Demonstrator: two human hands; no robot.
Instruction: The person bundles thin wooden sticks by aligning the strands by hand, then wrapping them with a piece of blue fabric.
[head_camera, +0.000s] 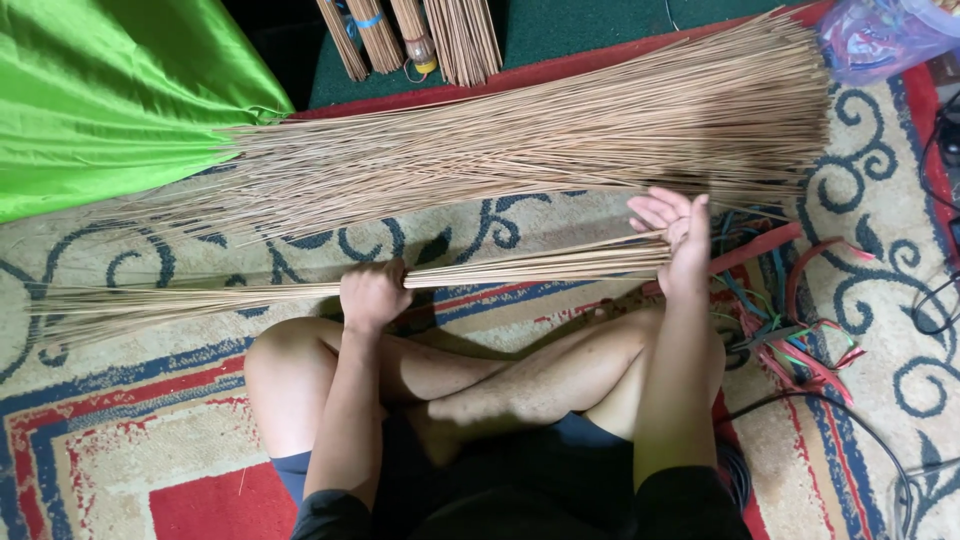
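Left grip (372, 293) fisted around thin stick bundle (520, 268). Right grip (678, 235) open, palm flat against bundle's end. Loose stick pile (560, 130) just beyond both grips, on carpet (120, 400).

Subject wore dark shorts, nearly black, with a blue band visible at each leg hem. Short black sleeves covered both upper arms at the lower frame edge. Forearms, left hand (372, 292) and right hand (680, 238) were bare; no rings, watch or wristbands were seen. Legs and one visible foot were bare.
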